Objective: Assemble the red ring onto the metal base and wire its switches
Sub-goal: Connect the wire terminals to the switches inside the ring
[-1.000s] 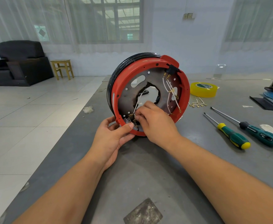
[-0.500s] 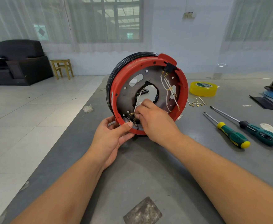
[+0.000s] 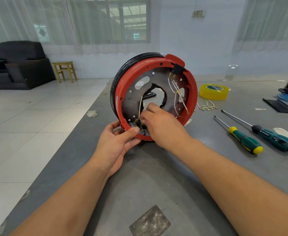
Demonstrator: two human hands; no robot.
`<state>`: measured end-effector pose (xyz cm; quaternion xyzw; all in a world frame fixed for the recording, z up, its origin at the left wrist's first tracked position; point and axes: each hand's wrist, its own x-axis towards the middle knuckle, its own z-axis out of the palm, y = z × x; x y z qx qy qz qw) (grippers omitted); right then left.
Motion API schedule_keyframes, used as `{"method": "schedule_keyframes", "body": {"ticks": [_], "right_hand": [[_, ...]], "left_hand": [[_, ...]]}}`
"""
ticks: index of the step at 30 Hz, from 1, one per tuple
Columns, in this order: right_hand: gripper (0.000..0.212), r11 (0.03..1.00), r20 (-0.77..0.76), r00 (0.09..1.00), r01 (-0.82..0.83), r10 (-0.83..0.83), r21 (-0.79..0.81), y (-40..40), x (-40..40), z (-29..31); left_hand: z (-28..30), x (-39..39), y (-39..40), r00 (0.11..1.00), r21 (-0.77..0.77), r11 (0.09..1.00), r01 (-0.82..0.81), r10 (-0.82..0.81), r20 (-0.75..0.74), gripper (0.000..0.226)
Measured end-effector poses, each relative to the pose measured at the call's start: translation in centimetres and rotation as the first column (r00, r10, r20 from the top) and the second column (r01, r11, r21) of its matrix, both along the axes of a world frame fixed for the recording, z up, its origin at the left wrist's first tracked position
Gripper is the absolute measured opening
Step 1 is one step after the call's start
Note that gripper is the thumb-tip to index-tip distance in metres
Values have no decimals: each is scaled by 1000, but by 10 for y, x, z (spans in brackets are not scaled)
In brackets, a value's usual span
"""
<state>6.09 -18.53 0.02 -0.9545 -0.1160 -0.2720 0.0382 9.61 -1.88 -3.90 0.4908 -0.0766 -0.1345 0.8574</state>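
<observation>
The left hand [image 3: 117, 143] grips the ring's [image 3: 193, 92] lower rim, holding it on edge on the surface [image 3: 156, 176]. The right hand [image 3: 158, 123] pinches a white wire [image 3: 140, 103] at the bottom switch [image 3: 137, 126]. Keep the rim braced and push the terminal straight onto its tab. The base [image 3: 133, 101] sits inside the ring; screwdrivers [image 3: 245, 138] lie beyond.
</observation>
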Motion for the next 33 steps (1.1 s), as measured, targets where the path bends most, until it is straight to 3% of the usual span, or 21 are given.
{"method": "schedule_keyframes", "body": {"ticks": [10, 21, 28, 33], "right_hand": [[22, 983, 31, 998, 49, -56, 177, 4, -1, 1], [21, 974, 32, 999, 26, -34, 225, 7, -1, -2], [11, 861, 93, 996, -33, -17, 508, 11, -1, -9], [10, 851, 119, 993, -75, 15, 520, 11, 2, -9]], "left_hand": [[1, -1, 1, 1000, 2, 1000, -5, 5, -3, 67], [0, -1, 1, 1000, 4, 1000, 3, -3, -1, 66], [-1, -1, 0, 999, -19, 999, 36, -36, 33, 71], [-2, -1, 0, 999, -14, 1000, 25, -24, 41, 76]]}}
